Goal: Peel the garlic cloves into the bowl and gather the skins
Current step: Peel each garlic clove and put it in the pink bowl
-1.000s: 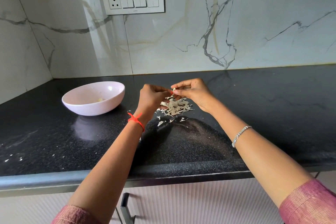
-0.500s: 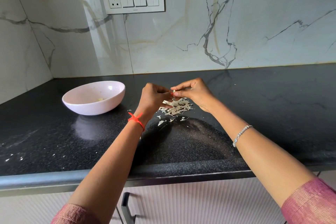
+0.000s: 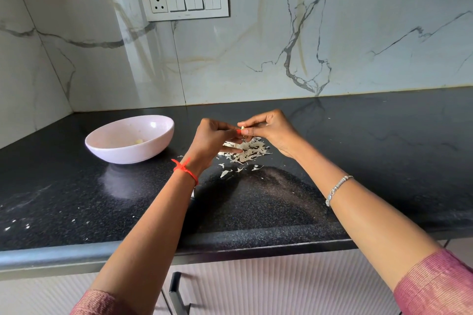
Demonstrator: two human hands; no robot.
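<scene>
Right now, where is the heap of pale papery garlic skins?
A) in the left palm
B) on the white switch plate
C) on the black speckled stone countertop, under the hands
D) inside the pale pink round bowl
C: the garlic skins lie heaped on the countertop beneath the left hand and right hand, which pinch a garlic clove; the pink bowl sits apart, further left.

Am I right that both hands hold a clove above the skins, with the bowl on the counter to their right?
Not quite. The head view shows the bowl on the counter to their left, not their right. The rest holds: the left hand and right hand both pinch the clove above the skins.
</scene>
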